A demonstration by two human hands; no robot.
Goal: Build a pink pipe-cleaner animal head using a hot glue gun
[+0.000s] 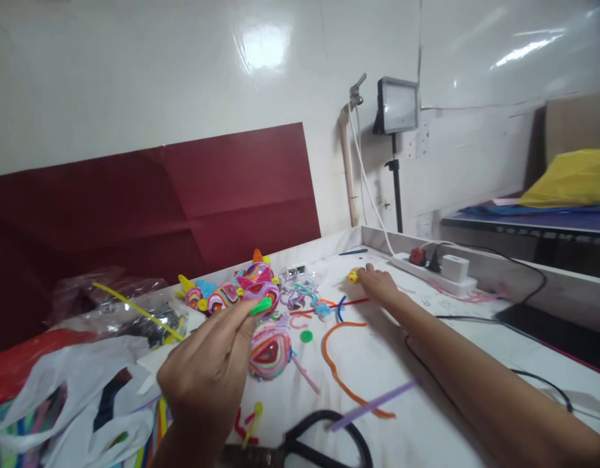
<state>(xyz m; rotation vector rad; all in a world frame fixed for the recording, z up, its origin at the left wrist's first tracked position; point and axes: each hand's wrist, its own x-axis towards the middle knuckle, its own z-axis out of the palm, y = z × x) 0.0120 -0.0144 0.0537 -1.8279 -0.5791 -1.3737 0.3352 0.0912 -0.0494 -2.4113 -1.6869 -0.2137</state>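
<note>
My left hand (209,361) pinches a small bright green disc (261,307) between thumb and fingers, above a group of colourful spiral-patterned pieces (223,298). Just right of it, a round multicoloured piece with a red centre (269,354) lies on the white table (300,403). A second green disc (306,336) lies flat beside that piece. My right arm stretches far across the table, and my right hand (376,283) has its fingers at a small yellow object (352,276) near the back. Its fingertips are partly hidden, so the grip is unclear.
Black-handled scissors (329,442) lie at the front, under a purple stick (375,406). An orange pipe cleaner (331,364) curves mid-table. Plastic bags (85,396) crowd the left. A power strip (436,274), cables and a black device (558,331) are at the right.
</note>
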